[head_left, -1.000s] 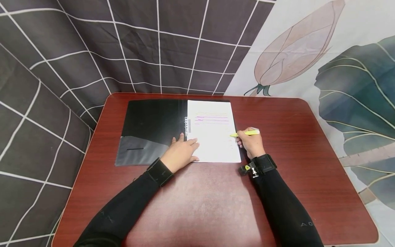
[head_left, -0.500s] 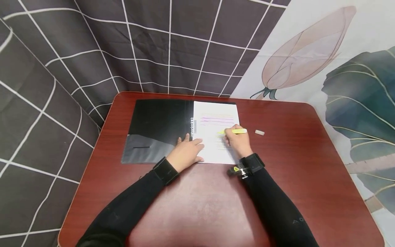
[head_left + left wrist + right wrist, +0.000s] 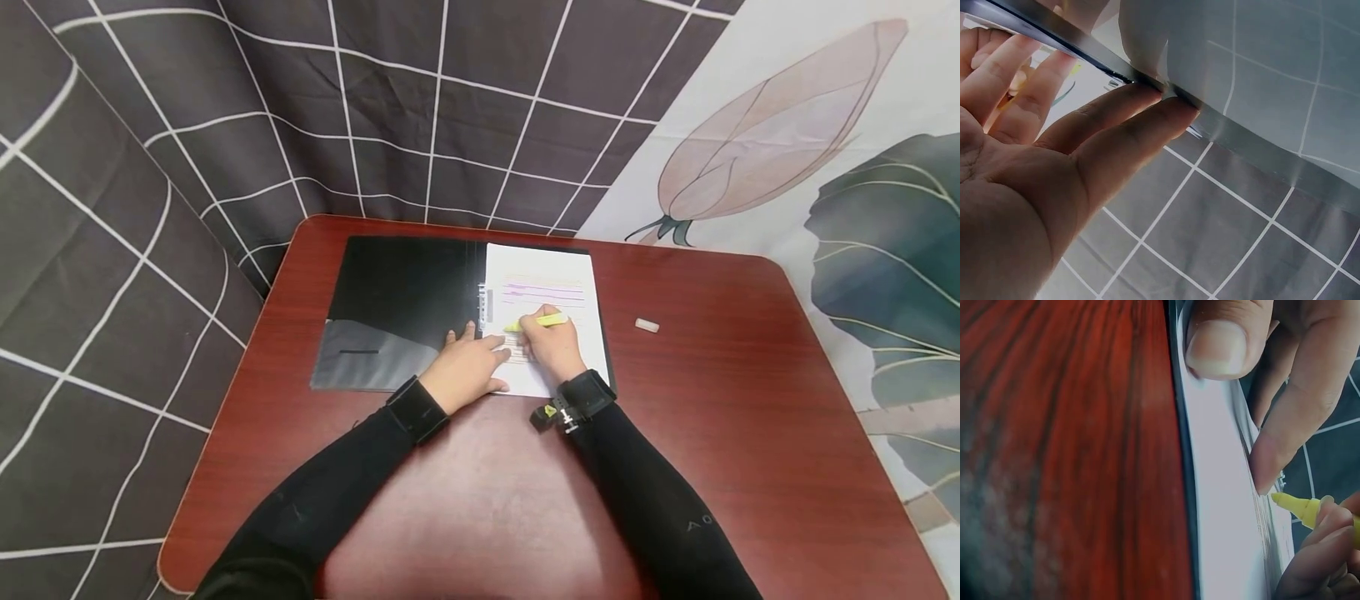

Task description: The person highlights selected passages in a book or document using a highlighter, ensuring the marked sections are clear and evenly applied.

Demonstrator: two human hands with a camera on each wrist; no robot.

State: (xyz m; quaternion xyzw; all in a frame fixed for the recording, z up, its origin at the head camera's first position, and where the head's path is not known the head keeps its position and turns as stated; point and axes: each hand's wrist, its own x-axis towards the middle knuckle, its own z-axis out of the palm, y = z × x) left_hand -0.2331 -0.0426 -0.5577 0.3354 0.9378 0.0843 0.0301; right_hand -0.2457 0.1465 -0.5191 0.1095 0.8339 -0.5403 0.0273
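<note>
A black ring binder lies open on the table, with white printed paper on its right side. Pink-purple marks run across lines in the paper's upper part. My left hand rests with spread fingers over the paper's lower left edge and the binder's middle. My right hand pinches an uncapped yellow highlighter like a pen, its tip at the paper near the left hand's fingers. In the right wrist view the highlighter's yellow tip is close by a left fingertip.
The highlighter's small pale cap lies on the reddish wooden table, right of the binder. A clear pocket covers the binder's lower left. A dark gridded cloth hangs behind the table.
My right hand has moved left across the paper with the highlighter, from its right edge to near the left hand. The cap now lies on the table. The left hand stays put.
</note>
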